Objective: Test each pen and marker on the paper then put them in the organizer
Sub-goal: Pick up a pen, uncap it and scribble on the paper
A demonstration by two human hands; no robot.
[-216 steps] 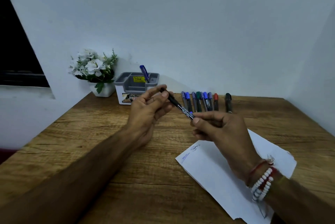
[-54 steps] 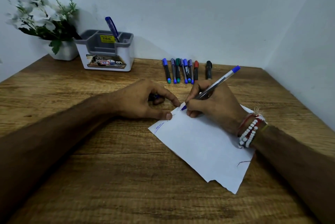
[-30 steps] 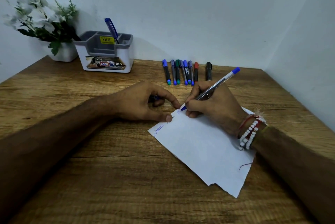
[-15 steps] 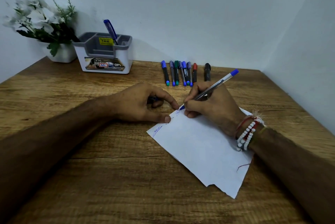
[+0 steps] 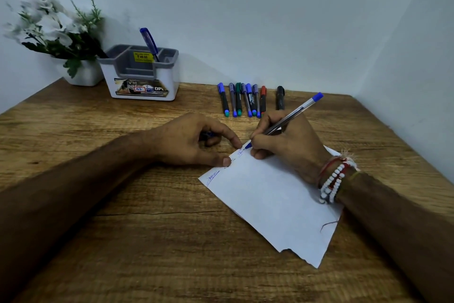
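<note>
A white sheet of paper [image 5: 275, 199] is observed lying flat and skewed on the wooden counter [image 5: 147, 241], its near edge torn. Small ink marks are noted along its far left edge. The right hand [image 5: 287, 145] is rested on the far part of the sheet, a beaded bracelet [image 5: 333, 186] worn at the wrist. Its fingers are closed around a clear-barrelled blue pen [image 5: 285, 122], which is held tilted with the blue tip touching the paper at the far corner and the blue end cap raised away to the right. The left hand [image 5: 194, 140] is laid beside it on the counter, thumb and forefinger pressed on the sheet's edge; the remaining fingers are curled over a small dark object, blue in part, which cannot be identified.

Further back, a row of pens and markers [image 5: 245, 100] is seen lying side by side, with a black marker [image 5: 280, 97] set slightly apart to the right. At the far left, against the wall, a white and grey organizer [image 5: 142, 74] is recorded with one blue pen [image 5: 149, 43] standing slanted in it. A potted white flower arrangement [image 5: 61, 37] stands just beside it.
</note>
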